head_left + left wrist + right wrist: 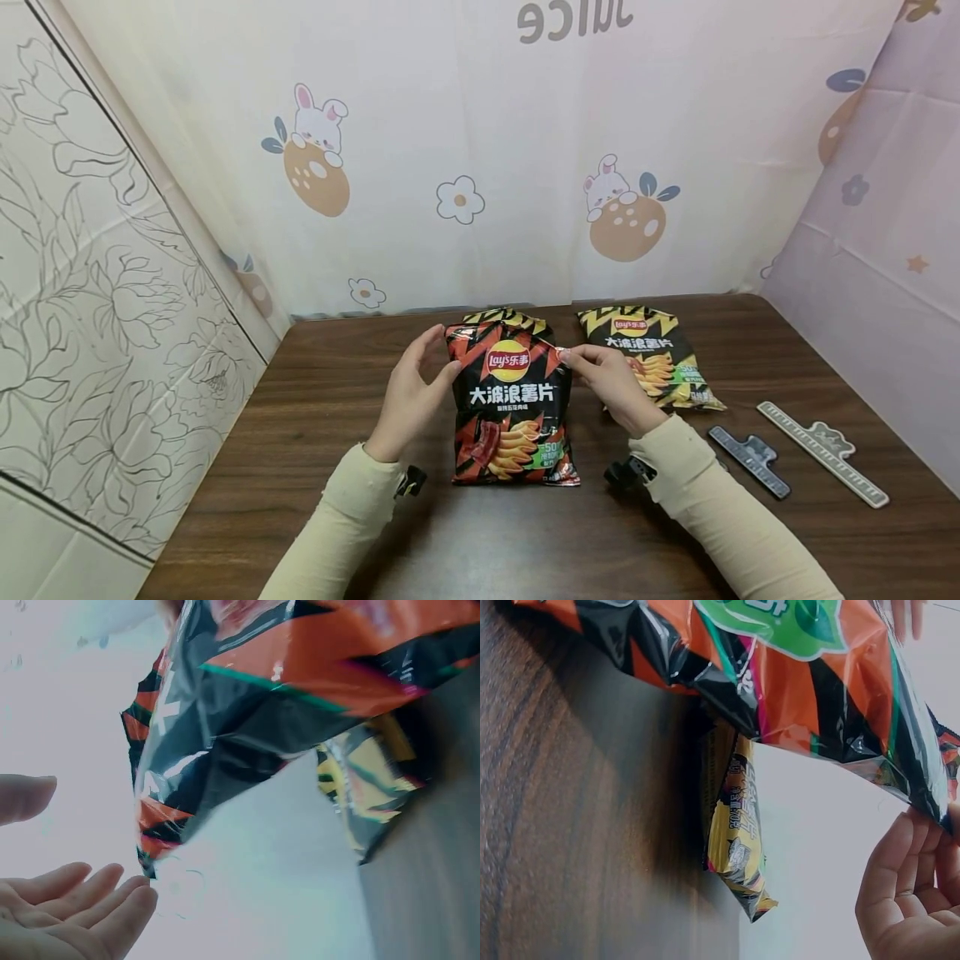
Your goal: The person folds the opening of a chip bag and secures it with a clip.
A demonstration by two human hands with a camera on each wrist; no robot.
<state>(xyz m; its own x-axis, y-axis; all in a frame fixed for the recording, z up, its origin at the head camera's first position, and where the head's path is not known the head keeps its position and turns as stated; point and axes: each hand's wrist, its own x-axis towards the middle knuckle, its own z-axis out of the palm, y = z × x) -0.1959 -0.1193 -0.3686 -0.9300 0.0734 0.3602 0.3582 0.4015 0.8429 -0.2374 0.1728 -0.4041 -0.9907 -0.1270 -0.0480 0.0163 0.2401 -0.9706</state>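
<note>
A red-and-black bag of Lay's chips [510,454] is held up over the table, its printed front facing me. At its upper right edge, my right hand [617,390] pinches the foil; in the right wrist view the curled fingers [896,881] meet the bag's corner. My left hand [408,404] is at the upper left edge, thumb spread away from the fingers. The left wrist view has those fingers [124,922] nearly straight, their tips right at the bag's corner, with the thumb apart from it.
Behind the red bag, a yellow-and-black chip bag [498,314] is mostly hidden. Another yellow-and-black bag [645,367] lies beyond my right hand. On the right of the brown table [315,392] lie a dark clip [750,462] and a longer clear clip [821,454]. A printed curtain [465,125] hangs behind.
</note>
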